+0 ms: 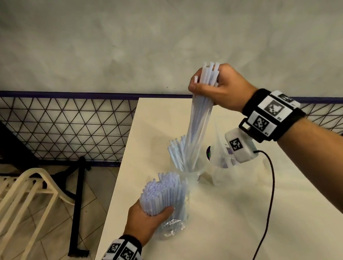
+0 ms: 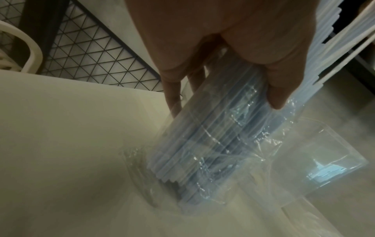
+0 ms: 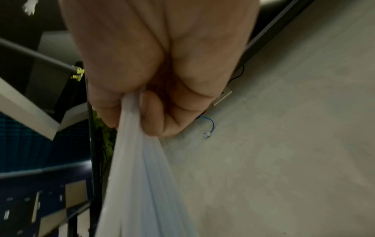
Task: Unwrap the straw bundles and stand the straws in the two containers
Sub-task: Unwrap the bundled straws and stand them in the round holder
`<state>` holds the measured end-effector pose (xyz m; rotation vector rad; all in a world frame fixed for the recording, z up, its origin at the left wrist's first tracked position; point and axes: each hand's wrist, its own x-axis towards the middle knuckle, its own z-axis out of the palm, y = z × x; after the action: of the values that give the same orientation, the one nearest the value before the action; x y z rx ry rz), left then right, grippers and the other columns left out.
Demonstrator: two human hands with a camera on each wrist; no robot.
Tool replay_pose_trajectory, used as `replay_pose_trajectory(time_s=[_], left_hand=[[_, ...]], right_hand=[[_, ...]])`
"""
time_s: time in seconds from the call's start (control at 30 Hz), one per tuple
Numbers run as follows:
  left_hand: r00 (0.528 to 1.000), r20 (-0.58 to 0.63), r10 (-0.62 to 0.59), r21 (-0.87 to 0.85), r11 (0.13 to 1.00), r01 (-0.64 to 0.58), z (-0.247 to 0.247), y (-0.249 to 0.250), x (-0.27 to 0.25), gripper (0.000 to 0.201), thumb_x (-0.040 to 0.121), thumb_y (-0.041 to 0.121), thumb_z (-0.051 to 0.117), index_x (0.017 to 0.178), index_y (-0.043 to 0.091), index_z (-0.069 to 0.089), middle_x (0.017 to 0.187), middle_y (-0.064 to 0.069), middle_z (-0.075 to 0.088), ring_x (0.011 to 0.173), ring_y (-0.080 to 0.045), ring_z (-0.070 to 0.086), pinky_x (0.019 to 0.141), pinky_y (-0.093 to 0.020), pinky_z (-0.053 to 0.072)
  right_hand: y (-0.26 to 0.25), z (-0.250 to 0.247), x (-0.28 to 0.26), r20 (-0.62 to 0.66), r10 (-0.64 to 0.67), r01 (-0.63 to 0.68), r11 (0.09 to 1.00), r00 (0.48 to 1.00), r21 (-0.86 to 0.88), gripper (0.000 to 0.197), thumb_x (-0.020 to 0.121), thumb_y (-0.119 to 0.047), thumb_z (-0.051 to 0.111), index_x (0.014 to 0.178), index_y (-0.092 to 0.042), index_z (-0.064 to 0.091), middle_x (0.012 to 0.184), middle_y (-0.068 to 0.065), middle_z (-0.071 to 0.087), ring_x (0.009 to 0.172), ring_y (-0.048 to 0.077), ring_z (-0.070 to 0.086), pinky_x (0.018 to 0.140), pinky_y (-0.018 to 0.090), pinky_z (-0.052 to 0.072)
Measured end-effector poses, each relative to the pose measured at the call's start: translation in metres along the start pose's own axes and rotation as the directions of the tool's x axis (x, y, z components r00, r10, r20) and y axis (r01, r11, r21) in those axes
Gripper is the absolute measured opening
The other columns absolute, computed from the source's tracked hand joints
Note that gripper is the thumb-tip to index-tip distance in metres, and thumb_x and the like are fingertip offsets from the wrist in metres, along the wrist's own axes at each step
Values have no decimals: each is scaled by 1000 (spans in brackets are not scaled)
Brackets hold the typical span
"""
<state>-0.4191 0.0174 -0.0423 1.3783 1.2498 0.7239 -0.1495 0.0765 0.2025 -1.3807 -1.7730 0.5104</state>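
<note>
- Behind both hands a plain wall and a mesh fence are seen; under them lies a pale table (image 1: 217, 225), on which the work is done.
- Just ahead of the left hand (image 1: 145, 220) a clear cup (image 1: 193, 172) stands, partly filled with straws; a second cup (image 1: 220, 174) stands under the right wrist, its contents unclear.
- A bundle (image 1: 162, 191), upright and half in loose wrap (image 2: 249, 144), is gripped by the left hand with fingers curled round it, its foot on the table.
- A sheaf (image 1: 200, 115) of loose straws is clenched near its top in the right hand (image 1: 223, 91), the lower ends already inside the first cup.
- The sheaf is best lowered until the ends seem to reach the bottom, then released slowly, so that the straws spread without tipping the light cup.
- The bundle should be kept steady meanwhile, lest the wrap slip and straws spill.
</note>
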Motion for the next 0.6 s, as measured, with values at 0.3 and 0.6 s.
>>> replay_pose_trajectory(time_s=[0.3,0.6], left_hand=[[1000,-1,-6,-9,1000,6,0,0,-2,46,64,19,90,104,18,68,94,3,74,84,3,69,65,-10,53],[1000,-4,7,-5,1000,-7,0,1,-1,43,64,18,90,101,22,68,94,5,74,84,4,68,67,-10,53]], right_hand=[[44,28,-3,-10,56,-57,988,998,-141,13,89,-26,69,76,-25,66,73,-1,68,67,13,63,65,30,51],[55,39,-3,22,99,-93,975,995,-200,26,89,-28,68,80,-4,68,72,14,68,64,19,62,61,32,49]])
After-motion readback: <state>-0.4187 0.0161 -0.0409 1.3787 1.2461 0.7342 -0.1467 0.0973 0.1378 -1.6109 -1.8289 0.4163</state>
